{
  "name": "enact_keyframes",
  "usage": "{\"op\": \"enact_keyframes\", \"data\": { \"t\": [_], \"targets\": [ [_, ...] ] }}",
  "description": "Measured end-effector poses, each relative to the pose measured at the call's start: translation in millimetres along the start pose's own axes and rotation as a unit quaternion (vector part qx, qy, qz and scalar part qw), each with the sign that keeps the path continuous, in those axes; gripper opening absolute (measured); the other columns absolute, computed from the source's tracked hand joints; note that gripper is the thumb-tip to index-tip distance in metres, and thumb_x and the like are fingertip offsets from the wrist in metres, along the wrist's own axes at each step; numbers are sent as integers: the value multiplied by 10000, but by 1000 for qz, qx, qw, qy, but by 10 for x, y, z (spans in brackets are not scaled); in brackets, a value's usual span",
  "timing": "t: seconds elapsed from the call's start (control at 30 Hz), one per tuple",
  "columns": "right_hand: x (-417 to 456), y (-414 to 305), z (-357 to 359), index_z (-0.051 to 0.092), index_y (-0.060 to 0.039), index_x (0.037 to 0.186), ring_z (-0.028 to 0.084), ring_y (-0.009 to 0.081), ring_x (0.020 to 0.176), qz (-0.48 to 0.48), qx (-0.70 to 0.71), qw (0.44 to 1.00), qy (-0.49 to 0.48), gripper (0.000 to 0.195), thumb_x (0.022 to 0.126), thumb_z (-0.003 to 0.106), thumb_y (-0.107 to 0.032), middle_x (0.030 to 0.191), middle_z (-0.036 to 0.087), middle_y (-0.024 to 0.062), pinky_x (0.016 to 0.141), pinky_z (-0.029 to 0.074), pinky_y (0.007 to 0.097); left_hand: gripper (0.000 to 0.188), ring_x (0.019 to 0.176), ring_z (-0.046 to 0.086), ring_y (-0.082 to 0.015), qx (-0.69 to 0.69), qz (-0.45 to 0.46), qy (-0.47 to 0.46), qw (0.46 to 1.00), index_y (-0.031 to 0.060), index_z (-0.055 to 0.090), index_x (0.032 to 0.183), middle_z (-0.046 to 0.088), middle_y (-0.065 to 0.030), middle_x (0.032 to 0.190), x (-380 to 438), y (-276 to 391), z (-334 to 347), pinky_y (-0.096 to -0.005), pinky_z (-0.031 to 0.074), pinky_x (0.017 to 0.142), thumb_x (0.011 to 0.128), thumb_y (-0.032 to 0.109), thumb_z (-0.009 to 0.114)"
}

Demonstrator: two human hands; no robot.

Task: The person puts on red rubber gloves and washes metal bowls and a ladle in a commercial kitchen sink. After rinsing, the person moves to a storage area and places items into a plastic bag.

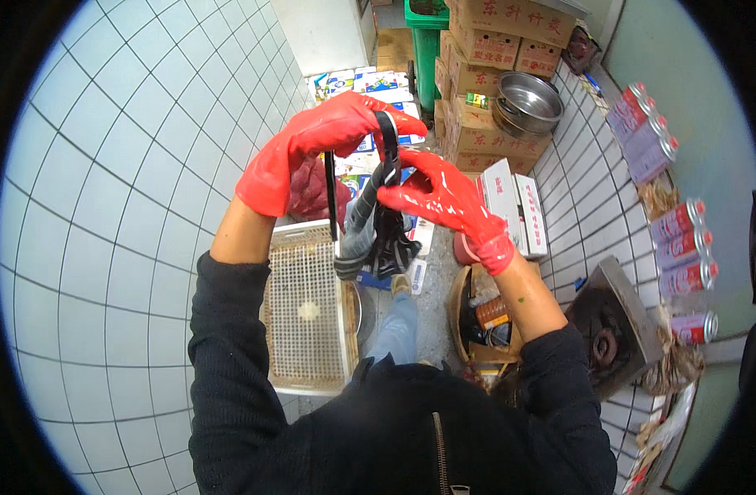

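Red rubber gloves cover both of my hands. My left hand (328,127) is raised at the upper middle, fingers bent around a black strap (388,133). Just right of and below it, my right hand (443,195) pinches the bunched straps between thumb and fingers. From them hangs a dark, striped cloth item (393,244), apron-like, with its lower part gathered in folds. A second straight black strap (331,192) drops below my left hand. The fingertips of both hands are partly covered by straps and glove.
At left below stands a white plastic crate (304,278), with a red mesh sack (316,193) behind. Flattened cartons (384,80) cover the floor ahead. Stacked cardboard boxes (499,133), metal pots (529,99) and a green bin (427,65) stand beyond. Several cans (684,247) line the right ledge.
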State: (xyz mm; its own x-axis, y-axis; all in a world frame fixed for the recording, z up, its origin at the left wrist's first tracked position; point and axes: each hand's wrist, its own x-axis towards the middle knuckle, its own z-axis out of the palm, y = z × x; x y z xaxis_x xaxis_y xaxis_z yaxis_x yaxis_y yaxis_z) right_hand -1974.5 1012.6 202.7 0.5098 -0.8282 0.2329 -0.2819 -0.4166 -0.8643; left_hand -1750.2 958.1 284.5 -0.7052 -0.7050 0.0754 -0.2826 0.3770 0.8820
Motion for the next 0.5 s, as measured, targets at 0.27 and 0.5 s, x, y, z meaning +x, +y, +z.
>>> {"op": "enact_keyframes", "data": {
  "t": [0.27, 0.5],
  "targets": [
    [1795, 1050, -521, 639, 8, 1064, 670, 166, 588, 82, 236, 967, -43, 368, 984, 603, -350, 722, 692, 115, 556, 523, 260, 324, 999, 672, -301, 419, -234, 317, 818, 216, 698, 1224, 722, -129, 1038, 521, -1157, -1492, -392, 523, 844, 934, 314, 593],
    [2983, 1927, -1241, 550, 58, 1220, 715, 317, 865, -61, 430, 884, 171, 427, 1011, 552, -314, 986, 678, 238, 808, 578, 363, 341, 906, 681, -206, 363, -339, 346, 796, 130, 702, 1202, 688, -97, 1115, 751, -2236, -2269, -308, 521, 757, 913, 304, 650]
  ]
}}
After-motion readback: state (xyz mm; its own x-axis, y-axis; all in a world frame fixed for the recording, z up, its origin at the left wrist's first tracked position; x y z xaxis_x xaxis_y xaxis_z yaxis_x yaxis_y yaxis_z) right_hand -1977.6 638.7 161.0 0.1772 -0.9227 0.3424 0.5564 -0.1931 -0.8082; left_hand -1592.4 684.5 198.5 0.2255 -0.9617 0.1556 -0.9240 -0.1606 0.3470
